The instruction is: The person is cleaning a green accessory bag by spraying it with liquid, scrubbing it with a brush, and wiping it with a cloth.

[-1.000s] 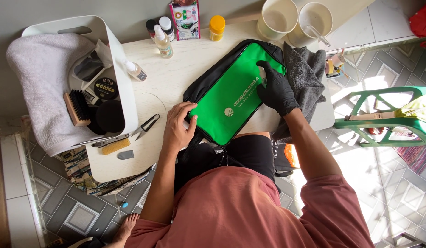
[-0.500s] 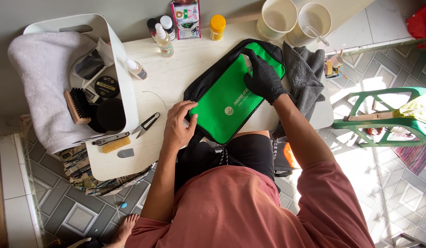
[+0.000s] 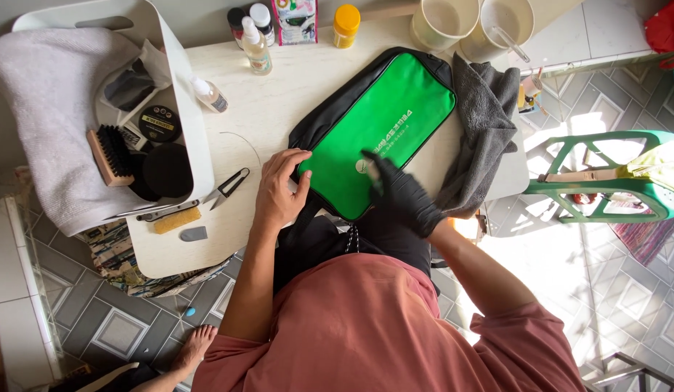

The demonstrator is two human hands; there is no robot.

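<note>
Green-and-black bag [image 3: 384,134] flat on tabletop [image 3: 279,94], bare left hand [image 3: 281,190] spread open pinning its near-left edge, gloved right hand [image 3: 402,194] open, fingers pressing the green panel, gripping nothing; hard rubbing could slide the bag off the near edge.

The green bag [image 3: 380,138] looks like smooth woven fabric with a faint sheen, edged in matt black cloth. The right hand [image 3: 402,194] wears a black glove of thin, slightly glossy rubbery material; the left hand [image 3: 280,190] is bare. The grey cloth [image 3: 486,131] is soft, matt and napped. The table [image 3: 293,94] has a pale, smooth, matt top. The brush [image 3: 110,155] has a wooden back and dark bristles. The white tub [image 3: 179,87] is smooth plastic.
</note>
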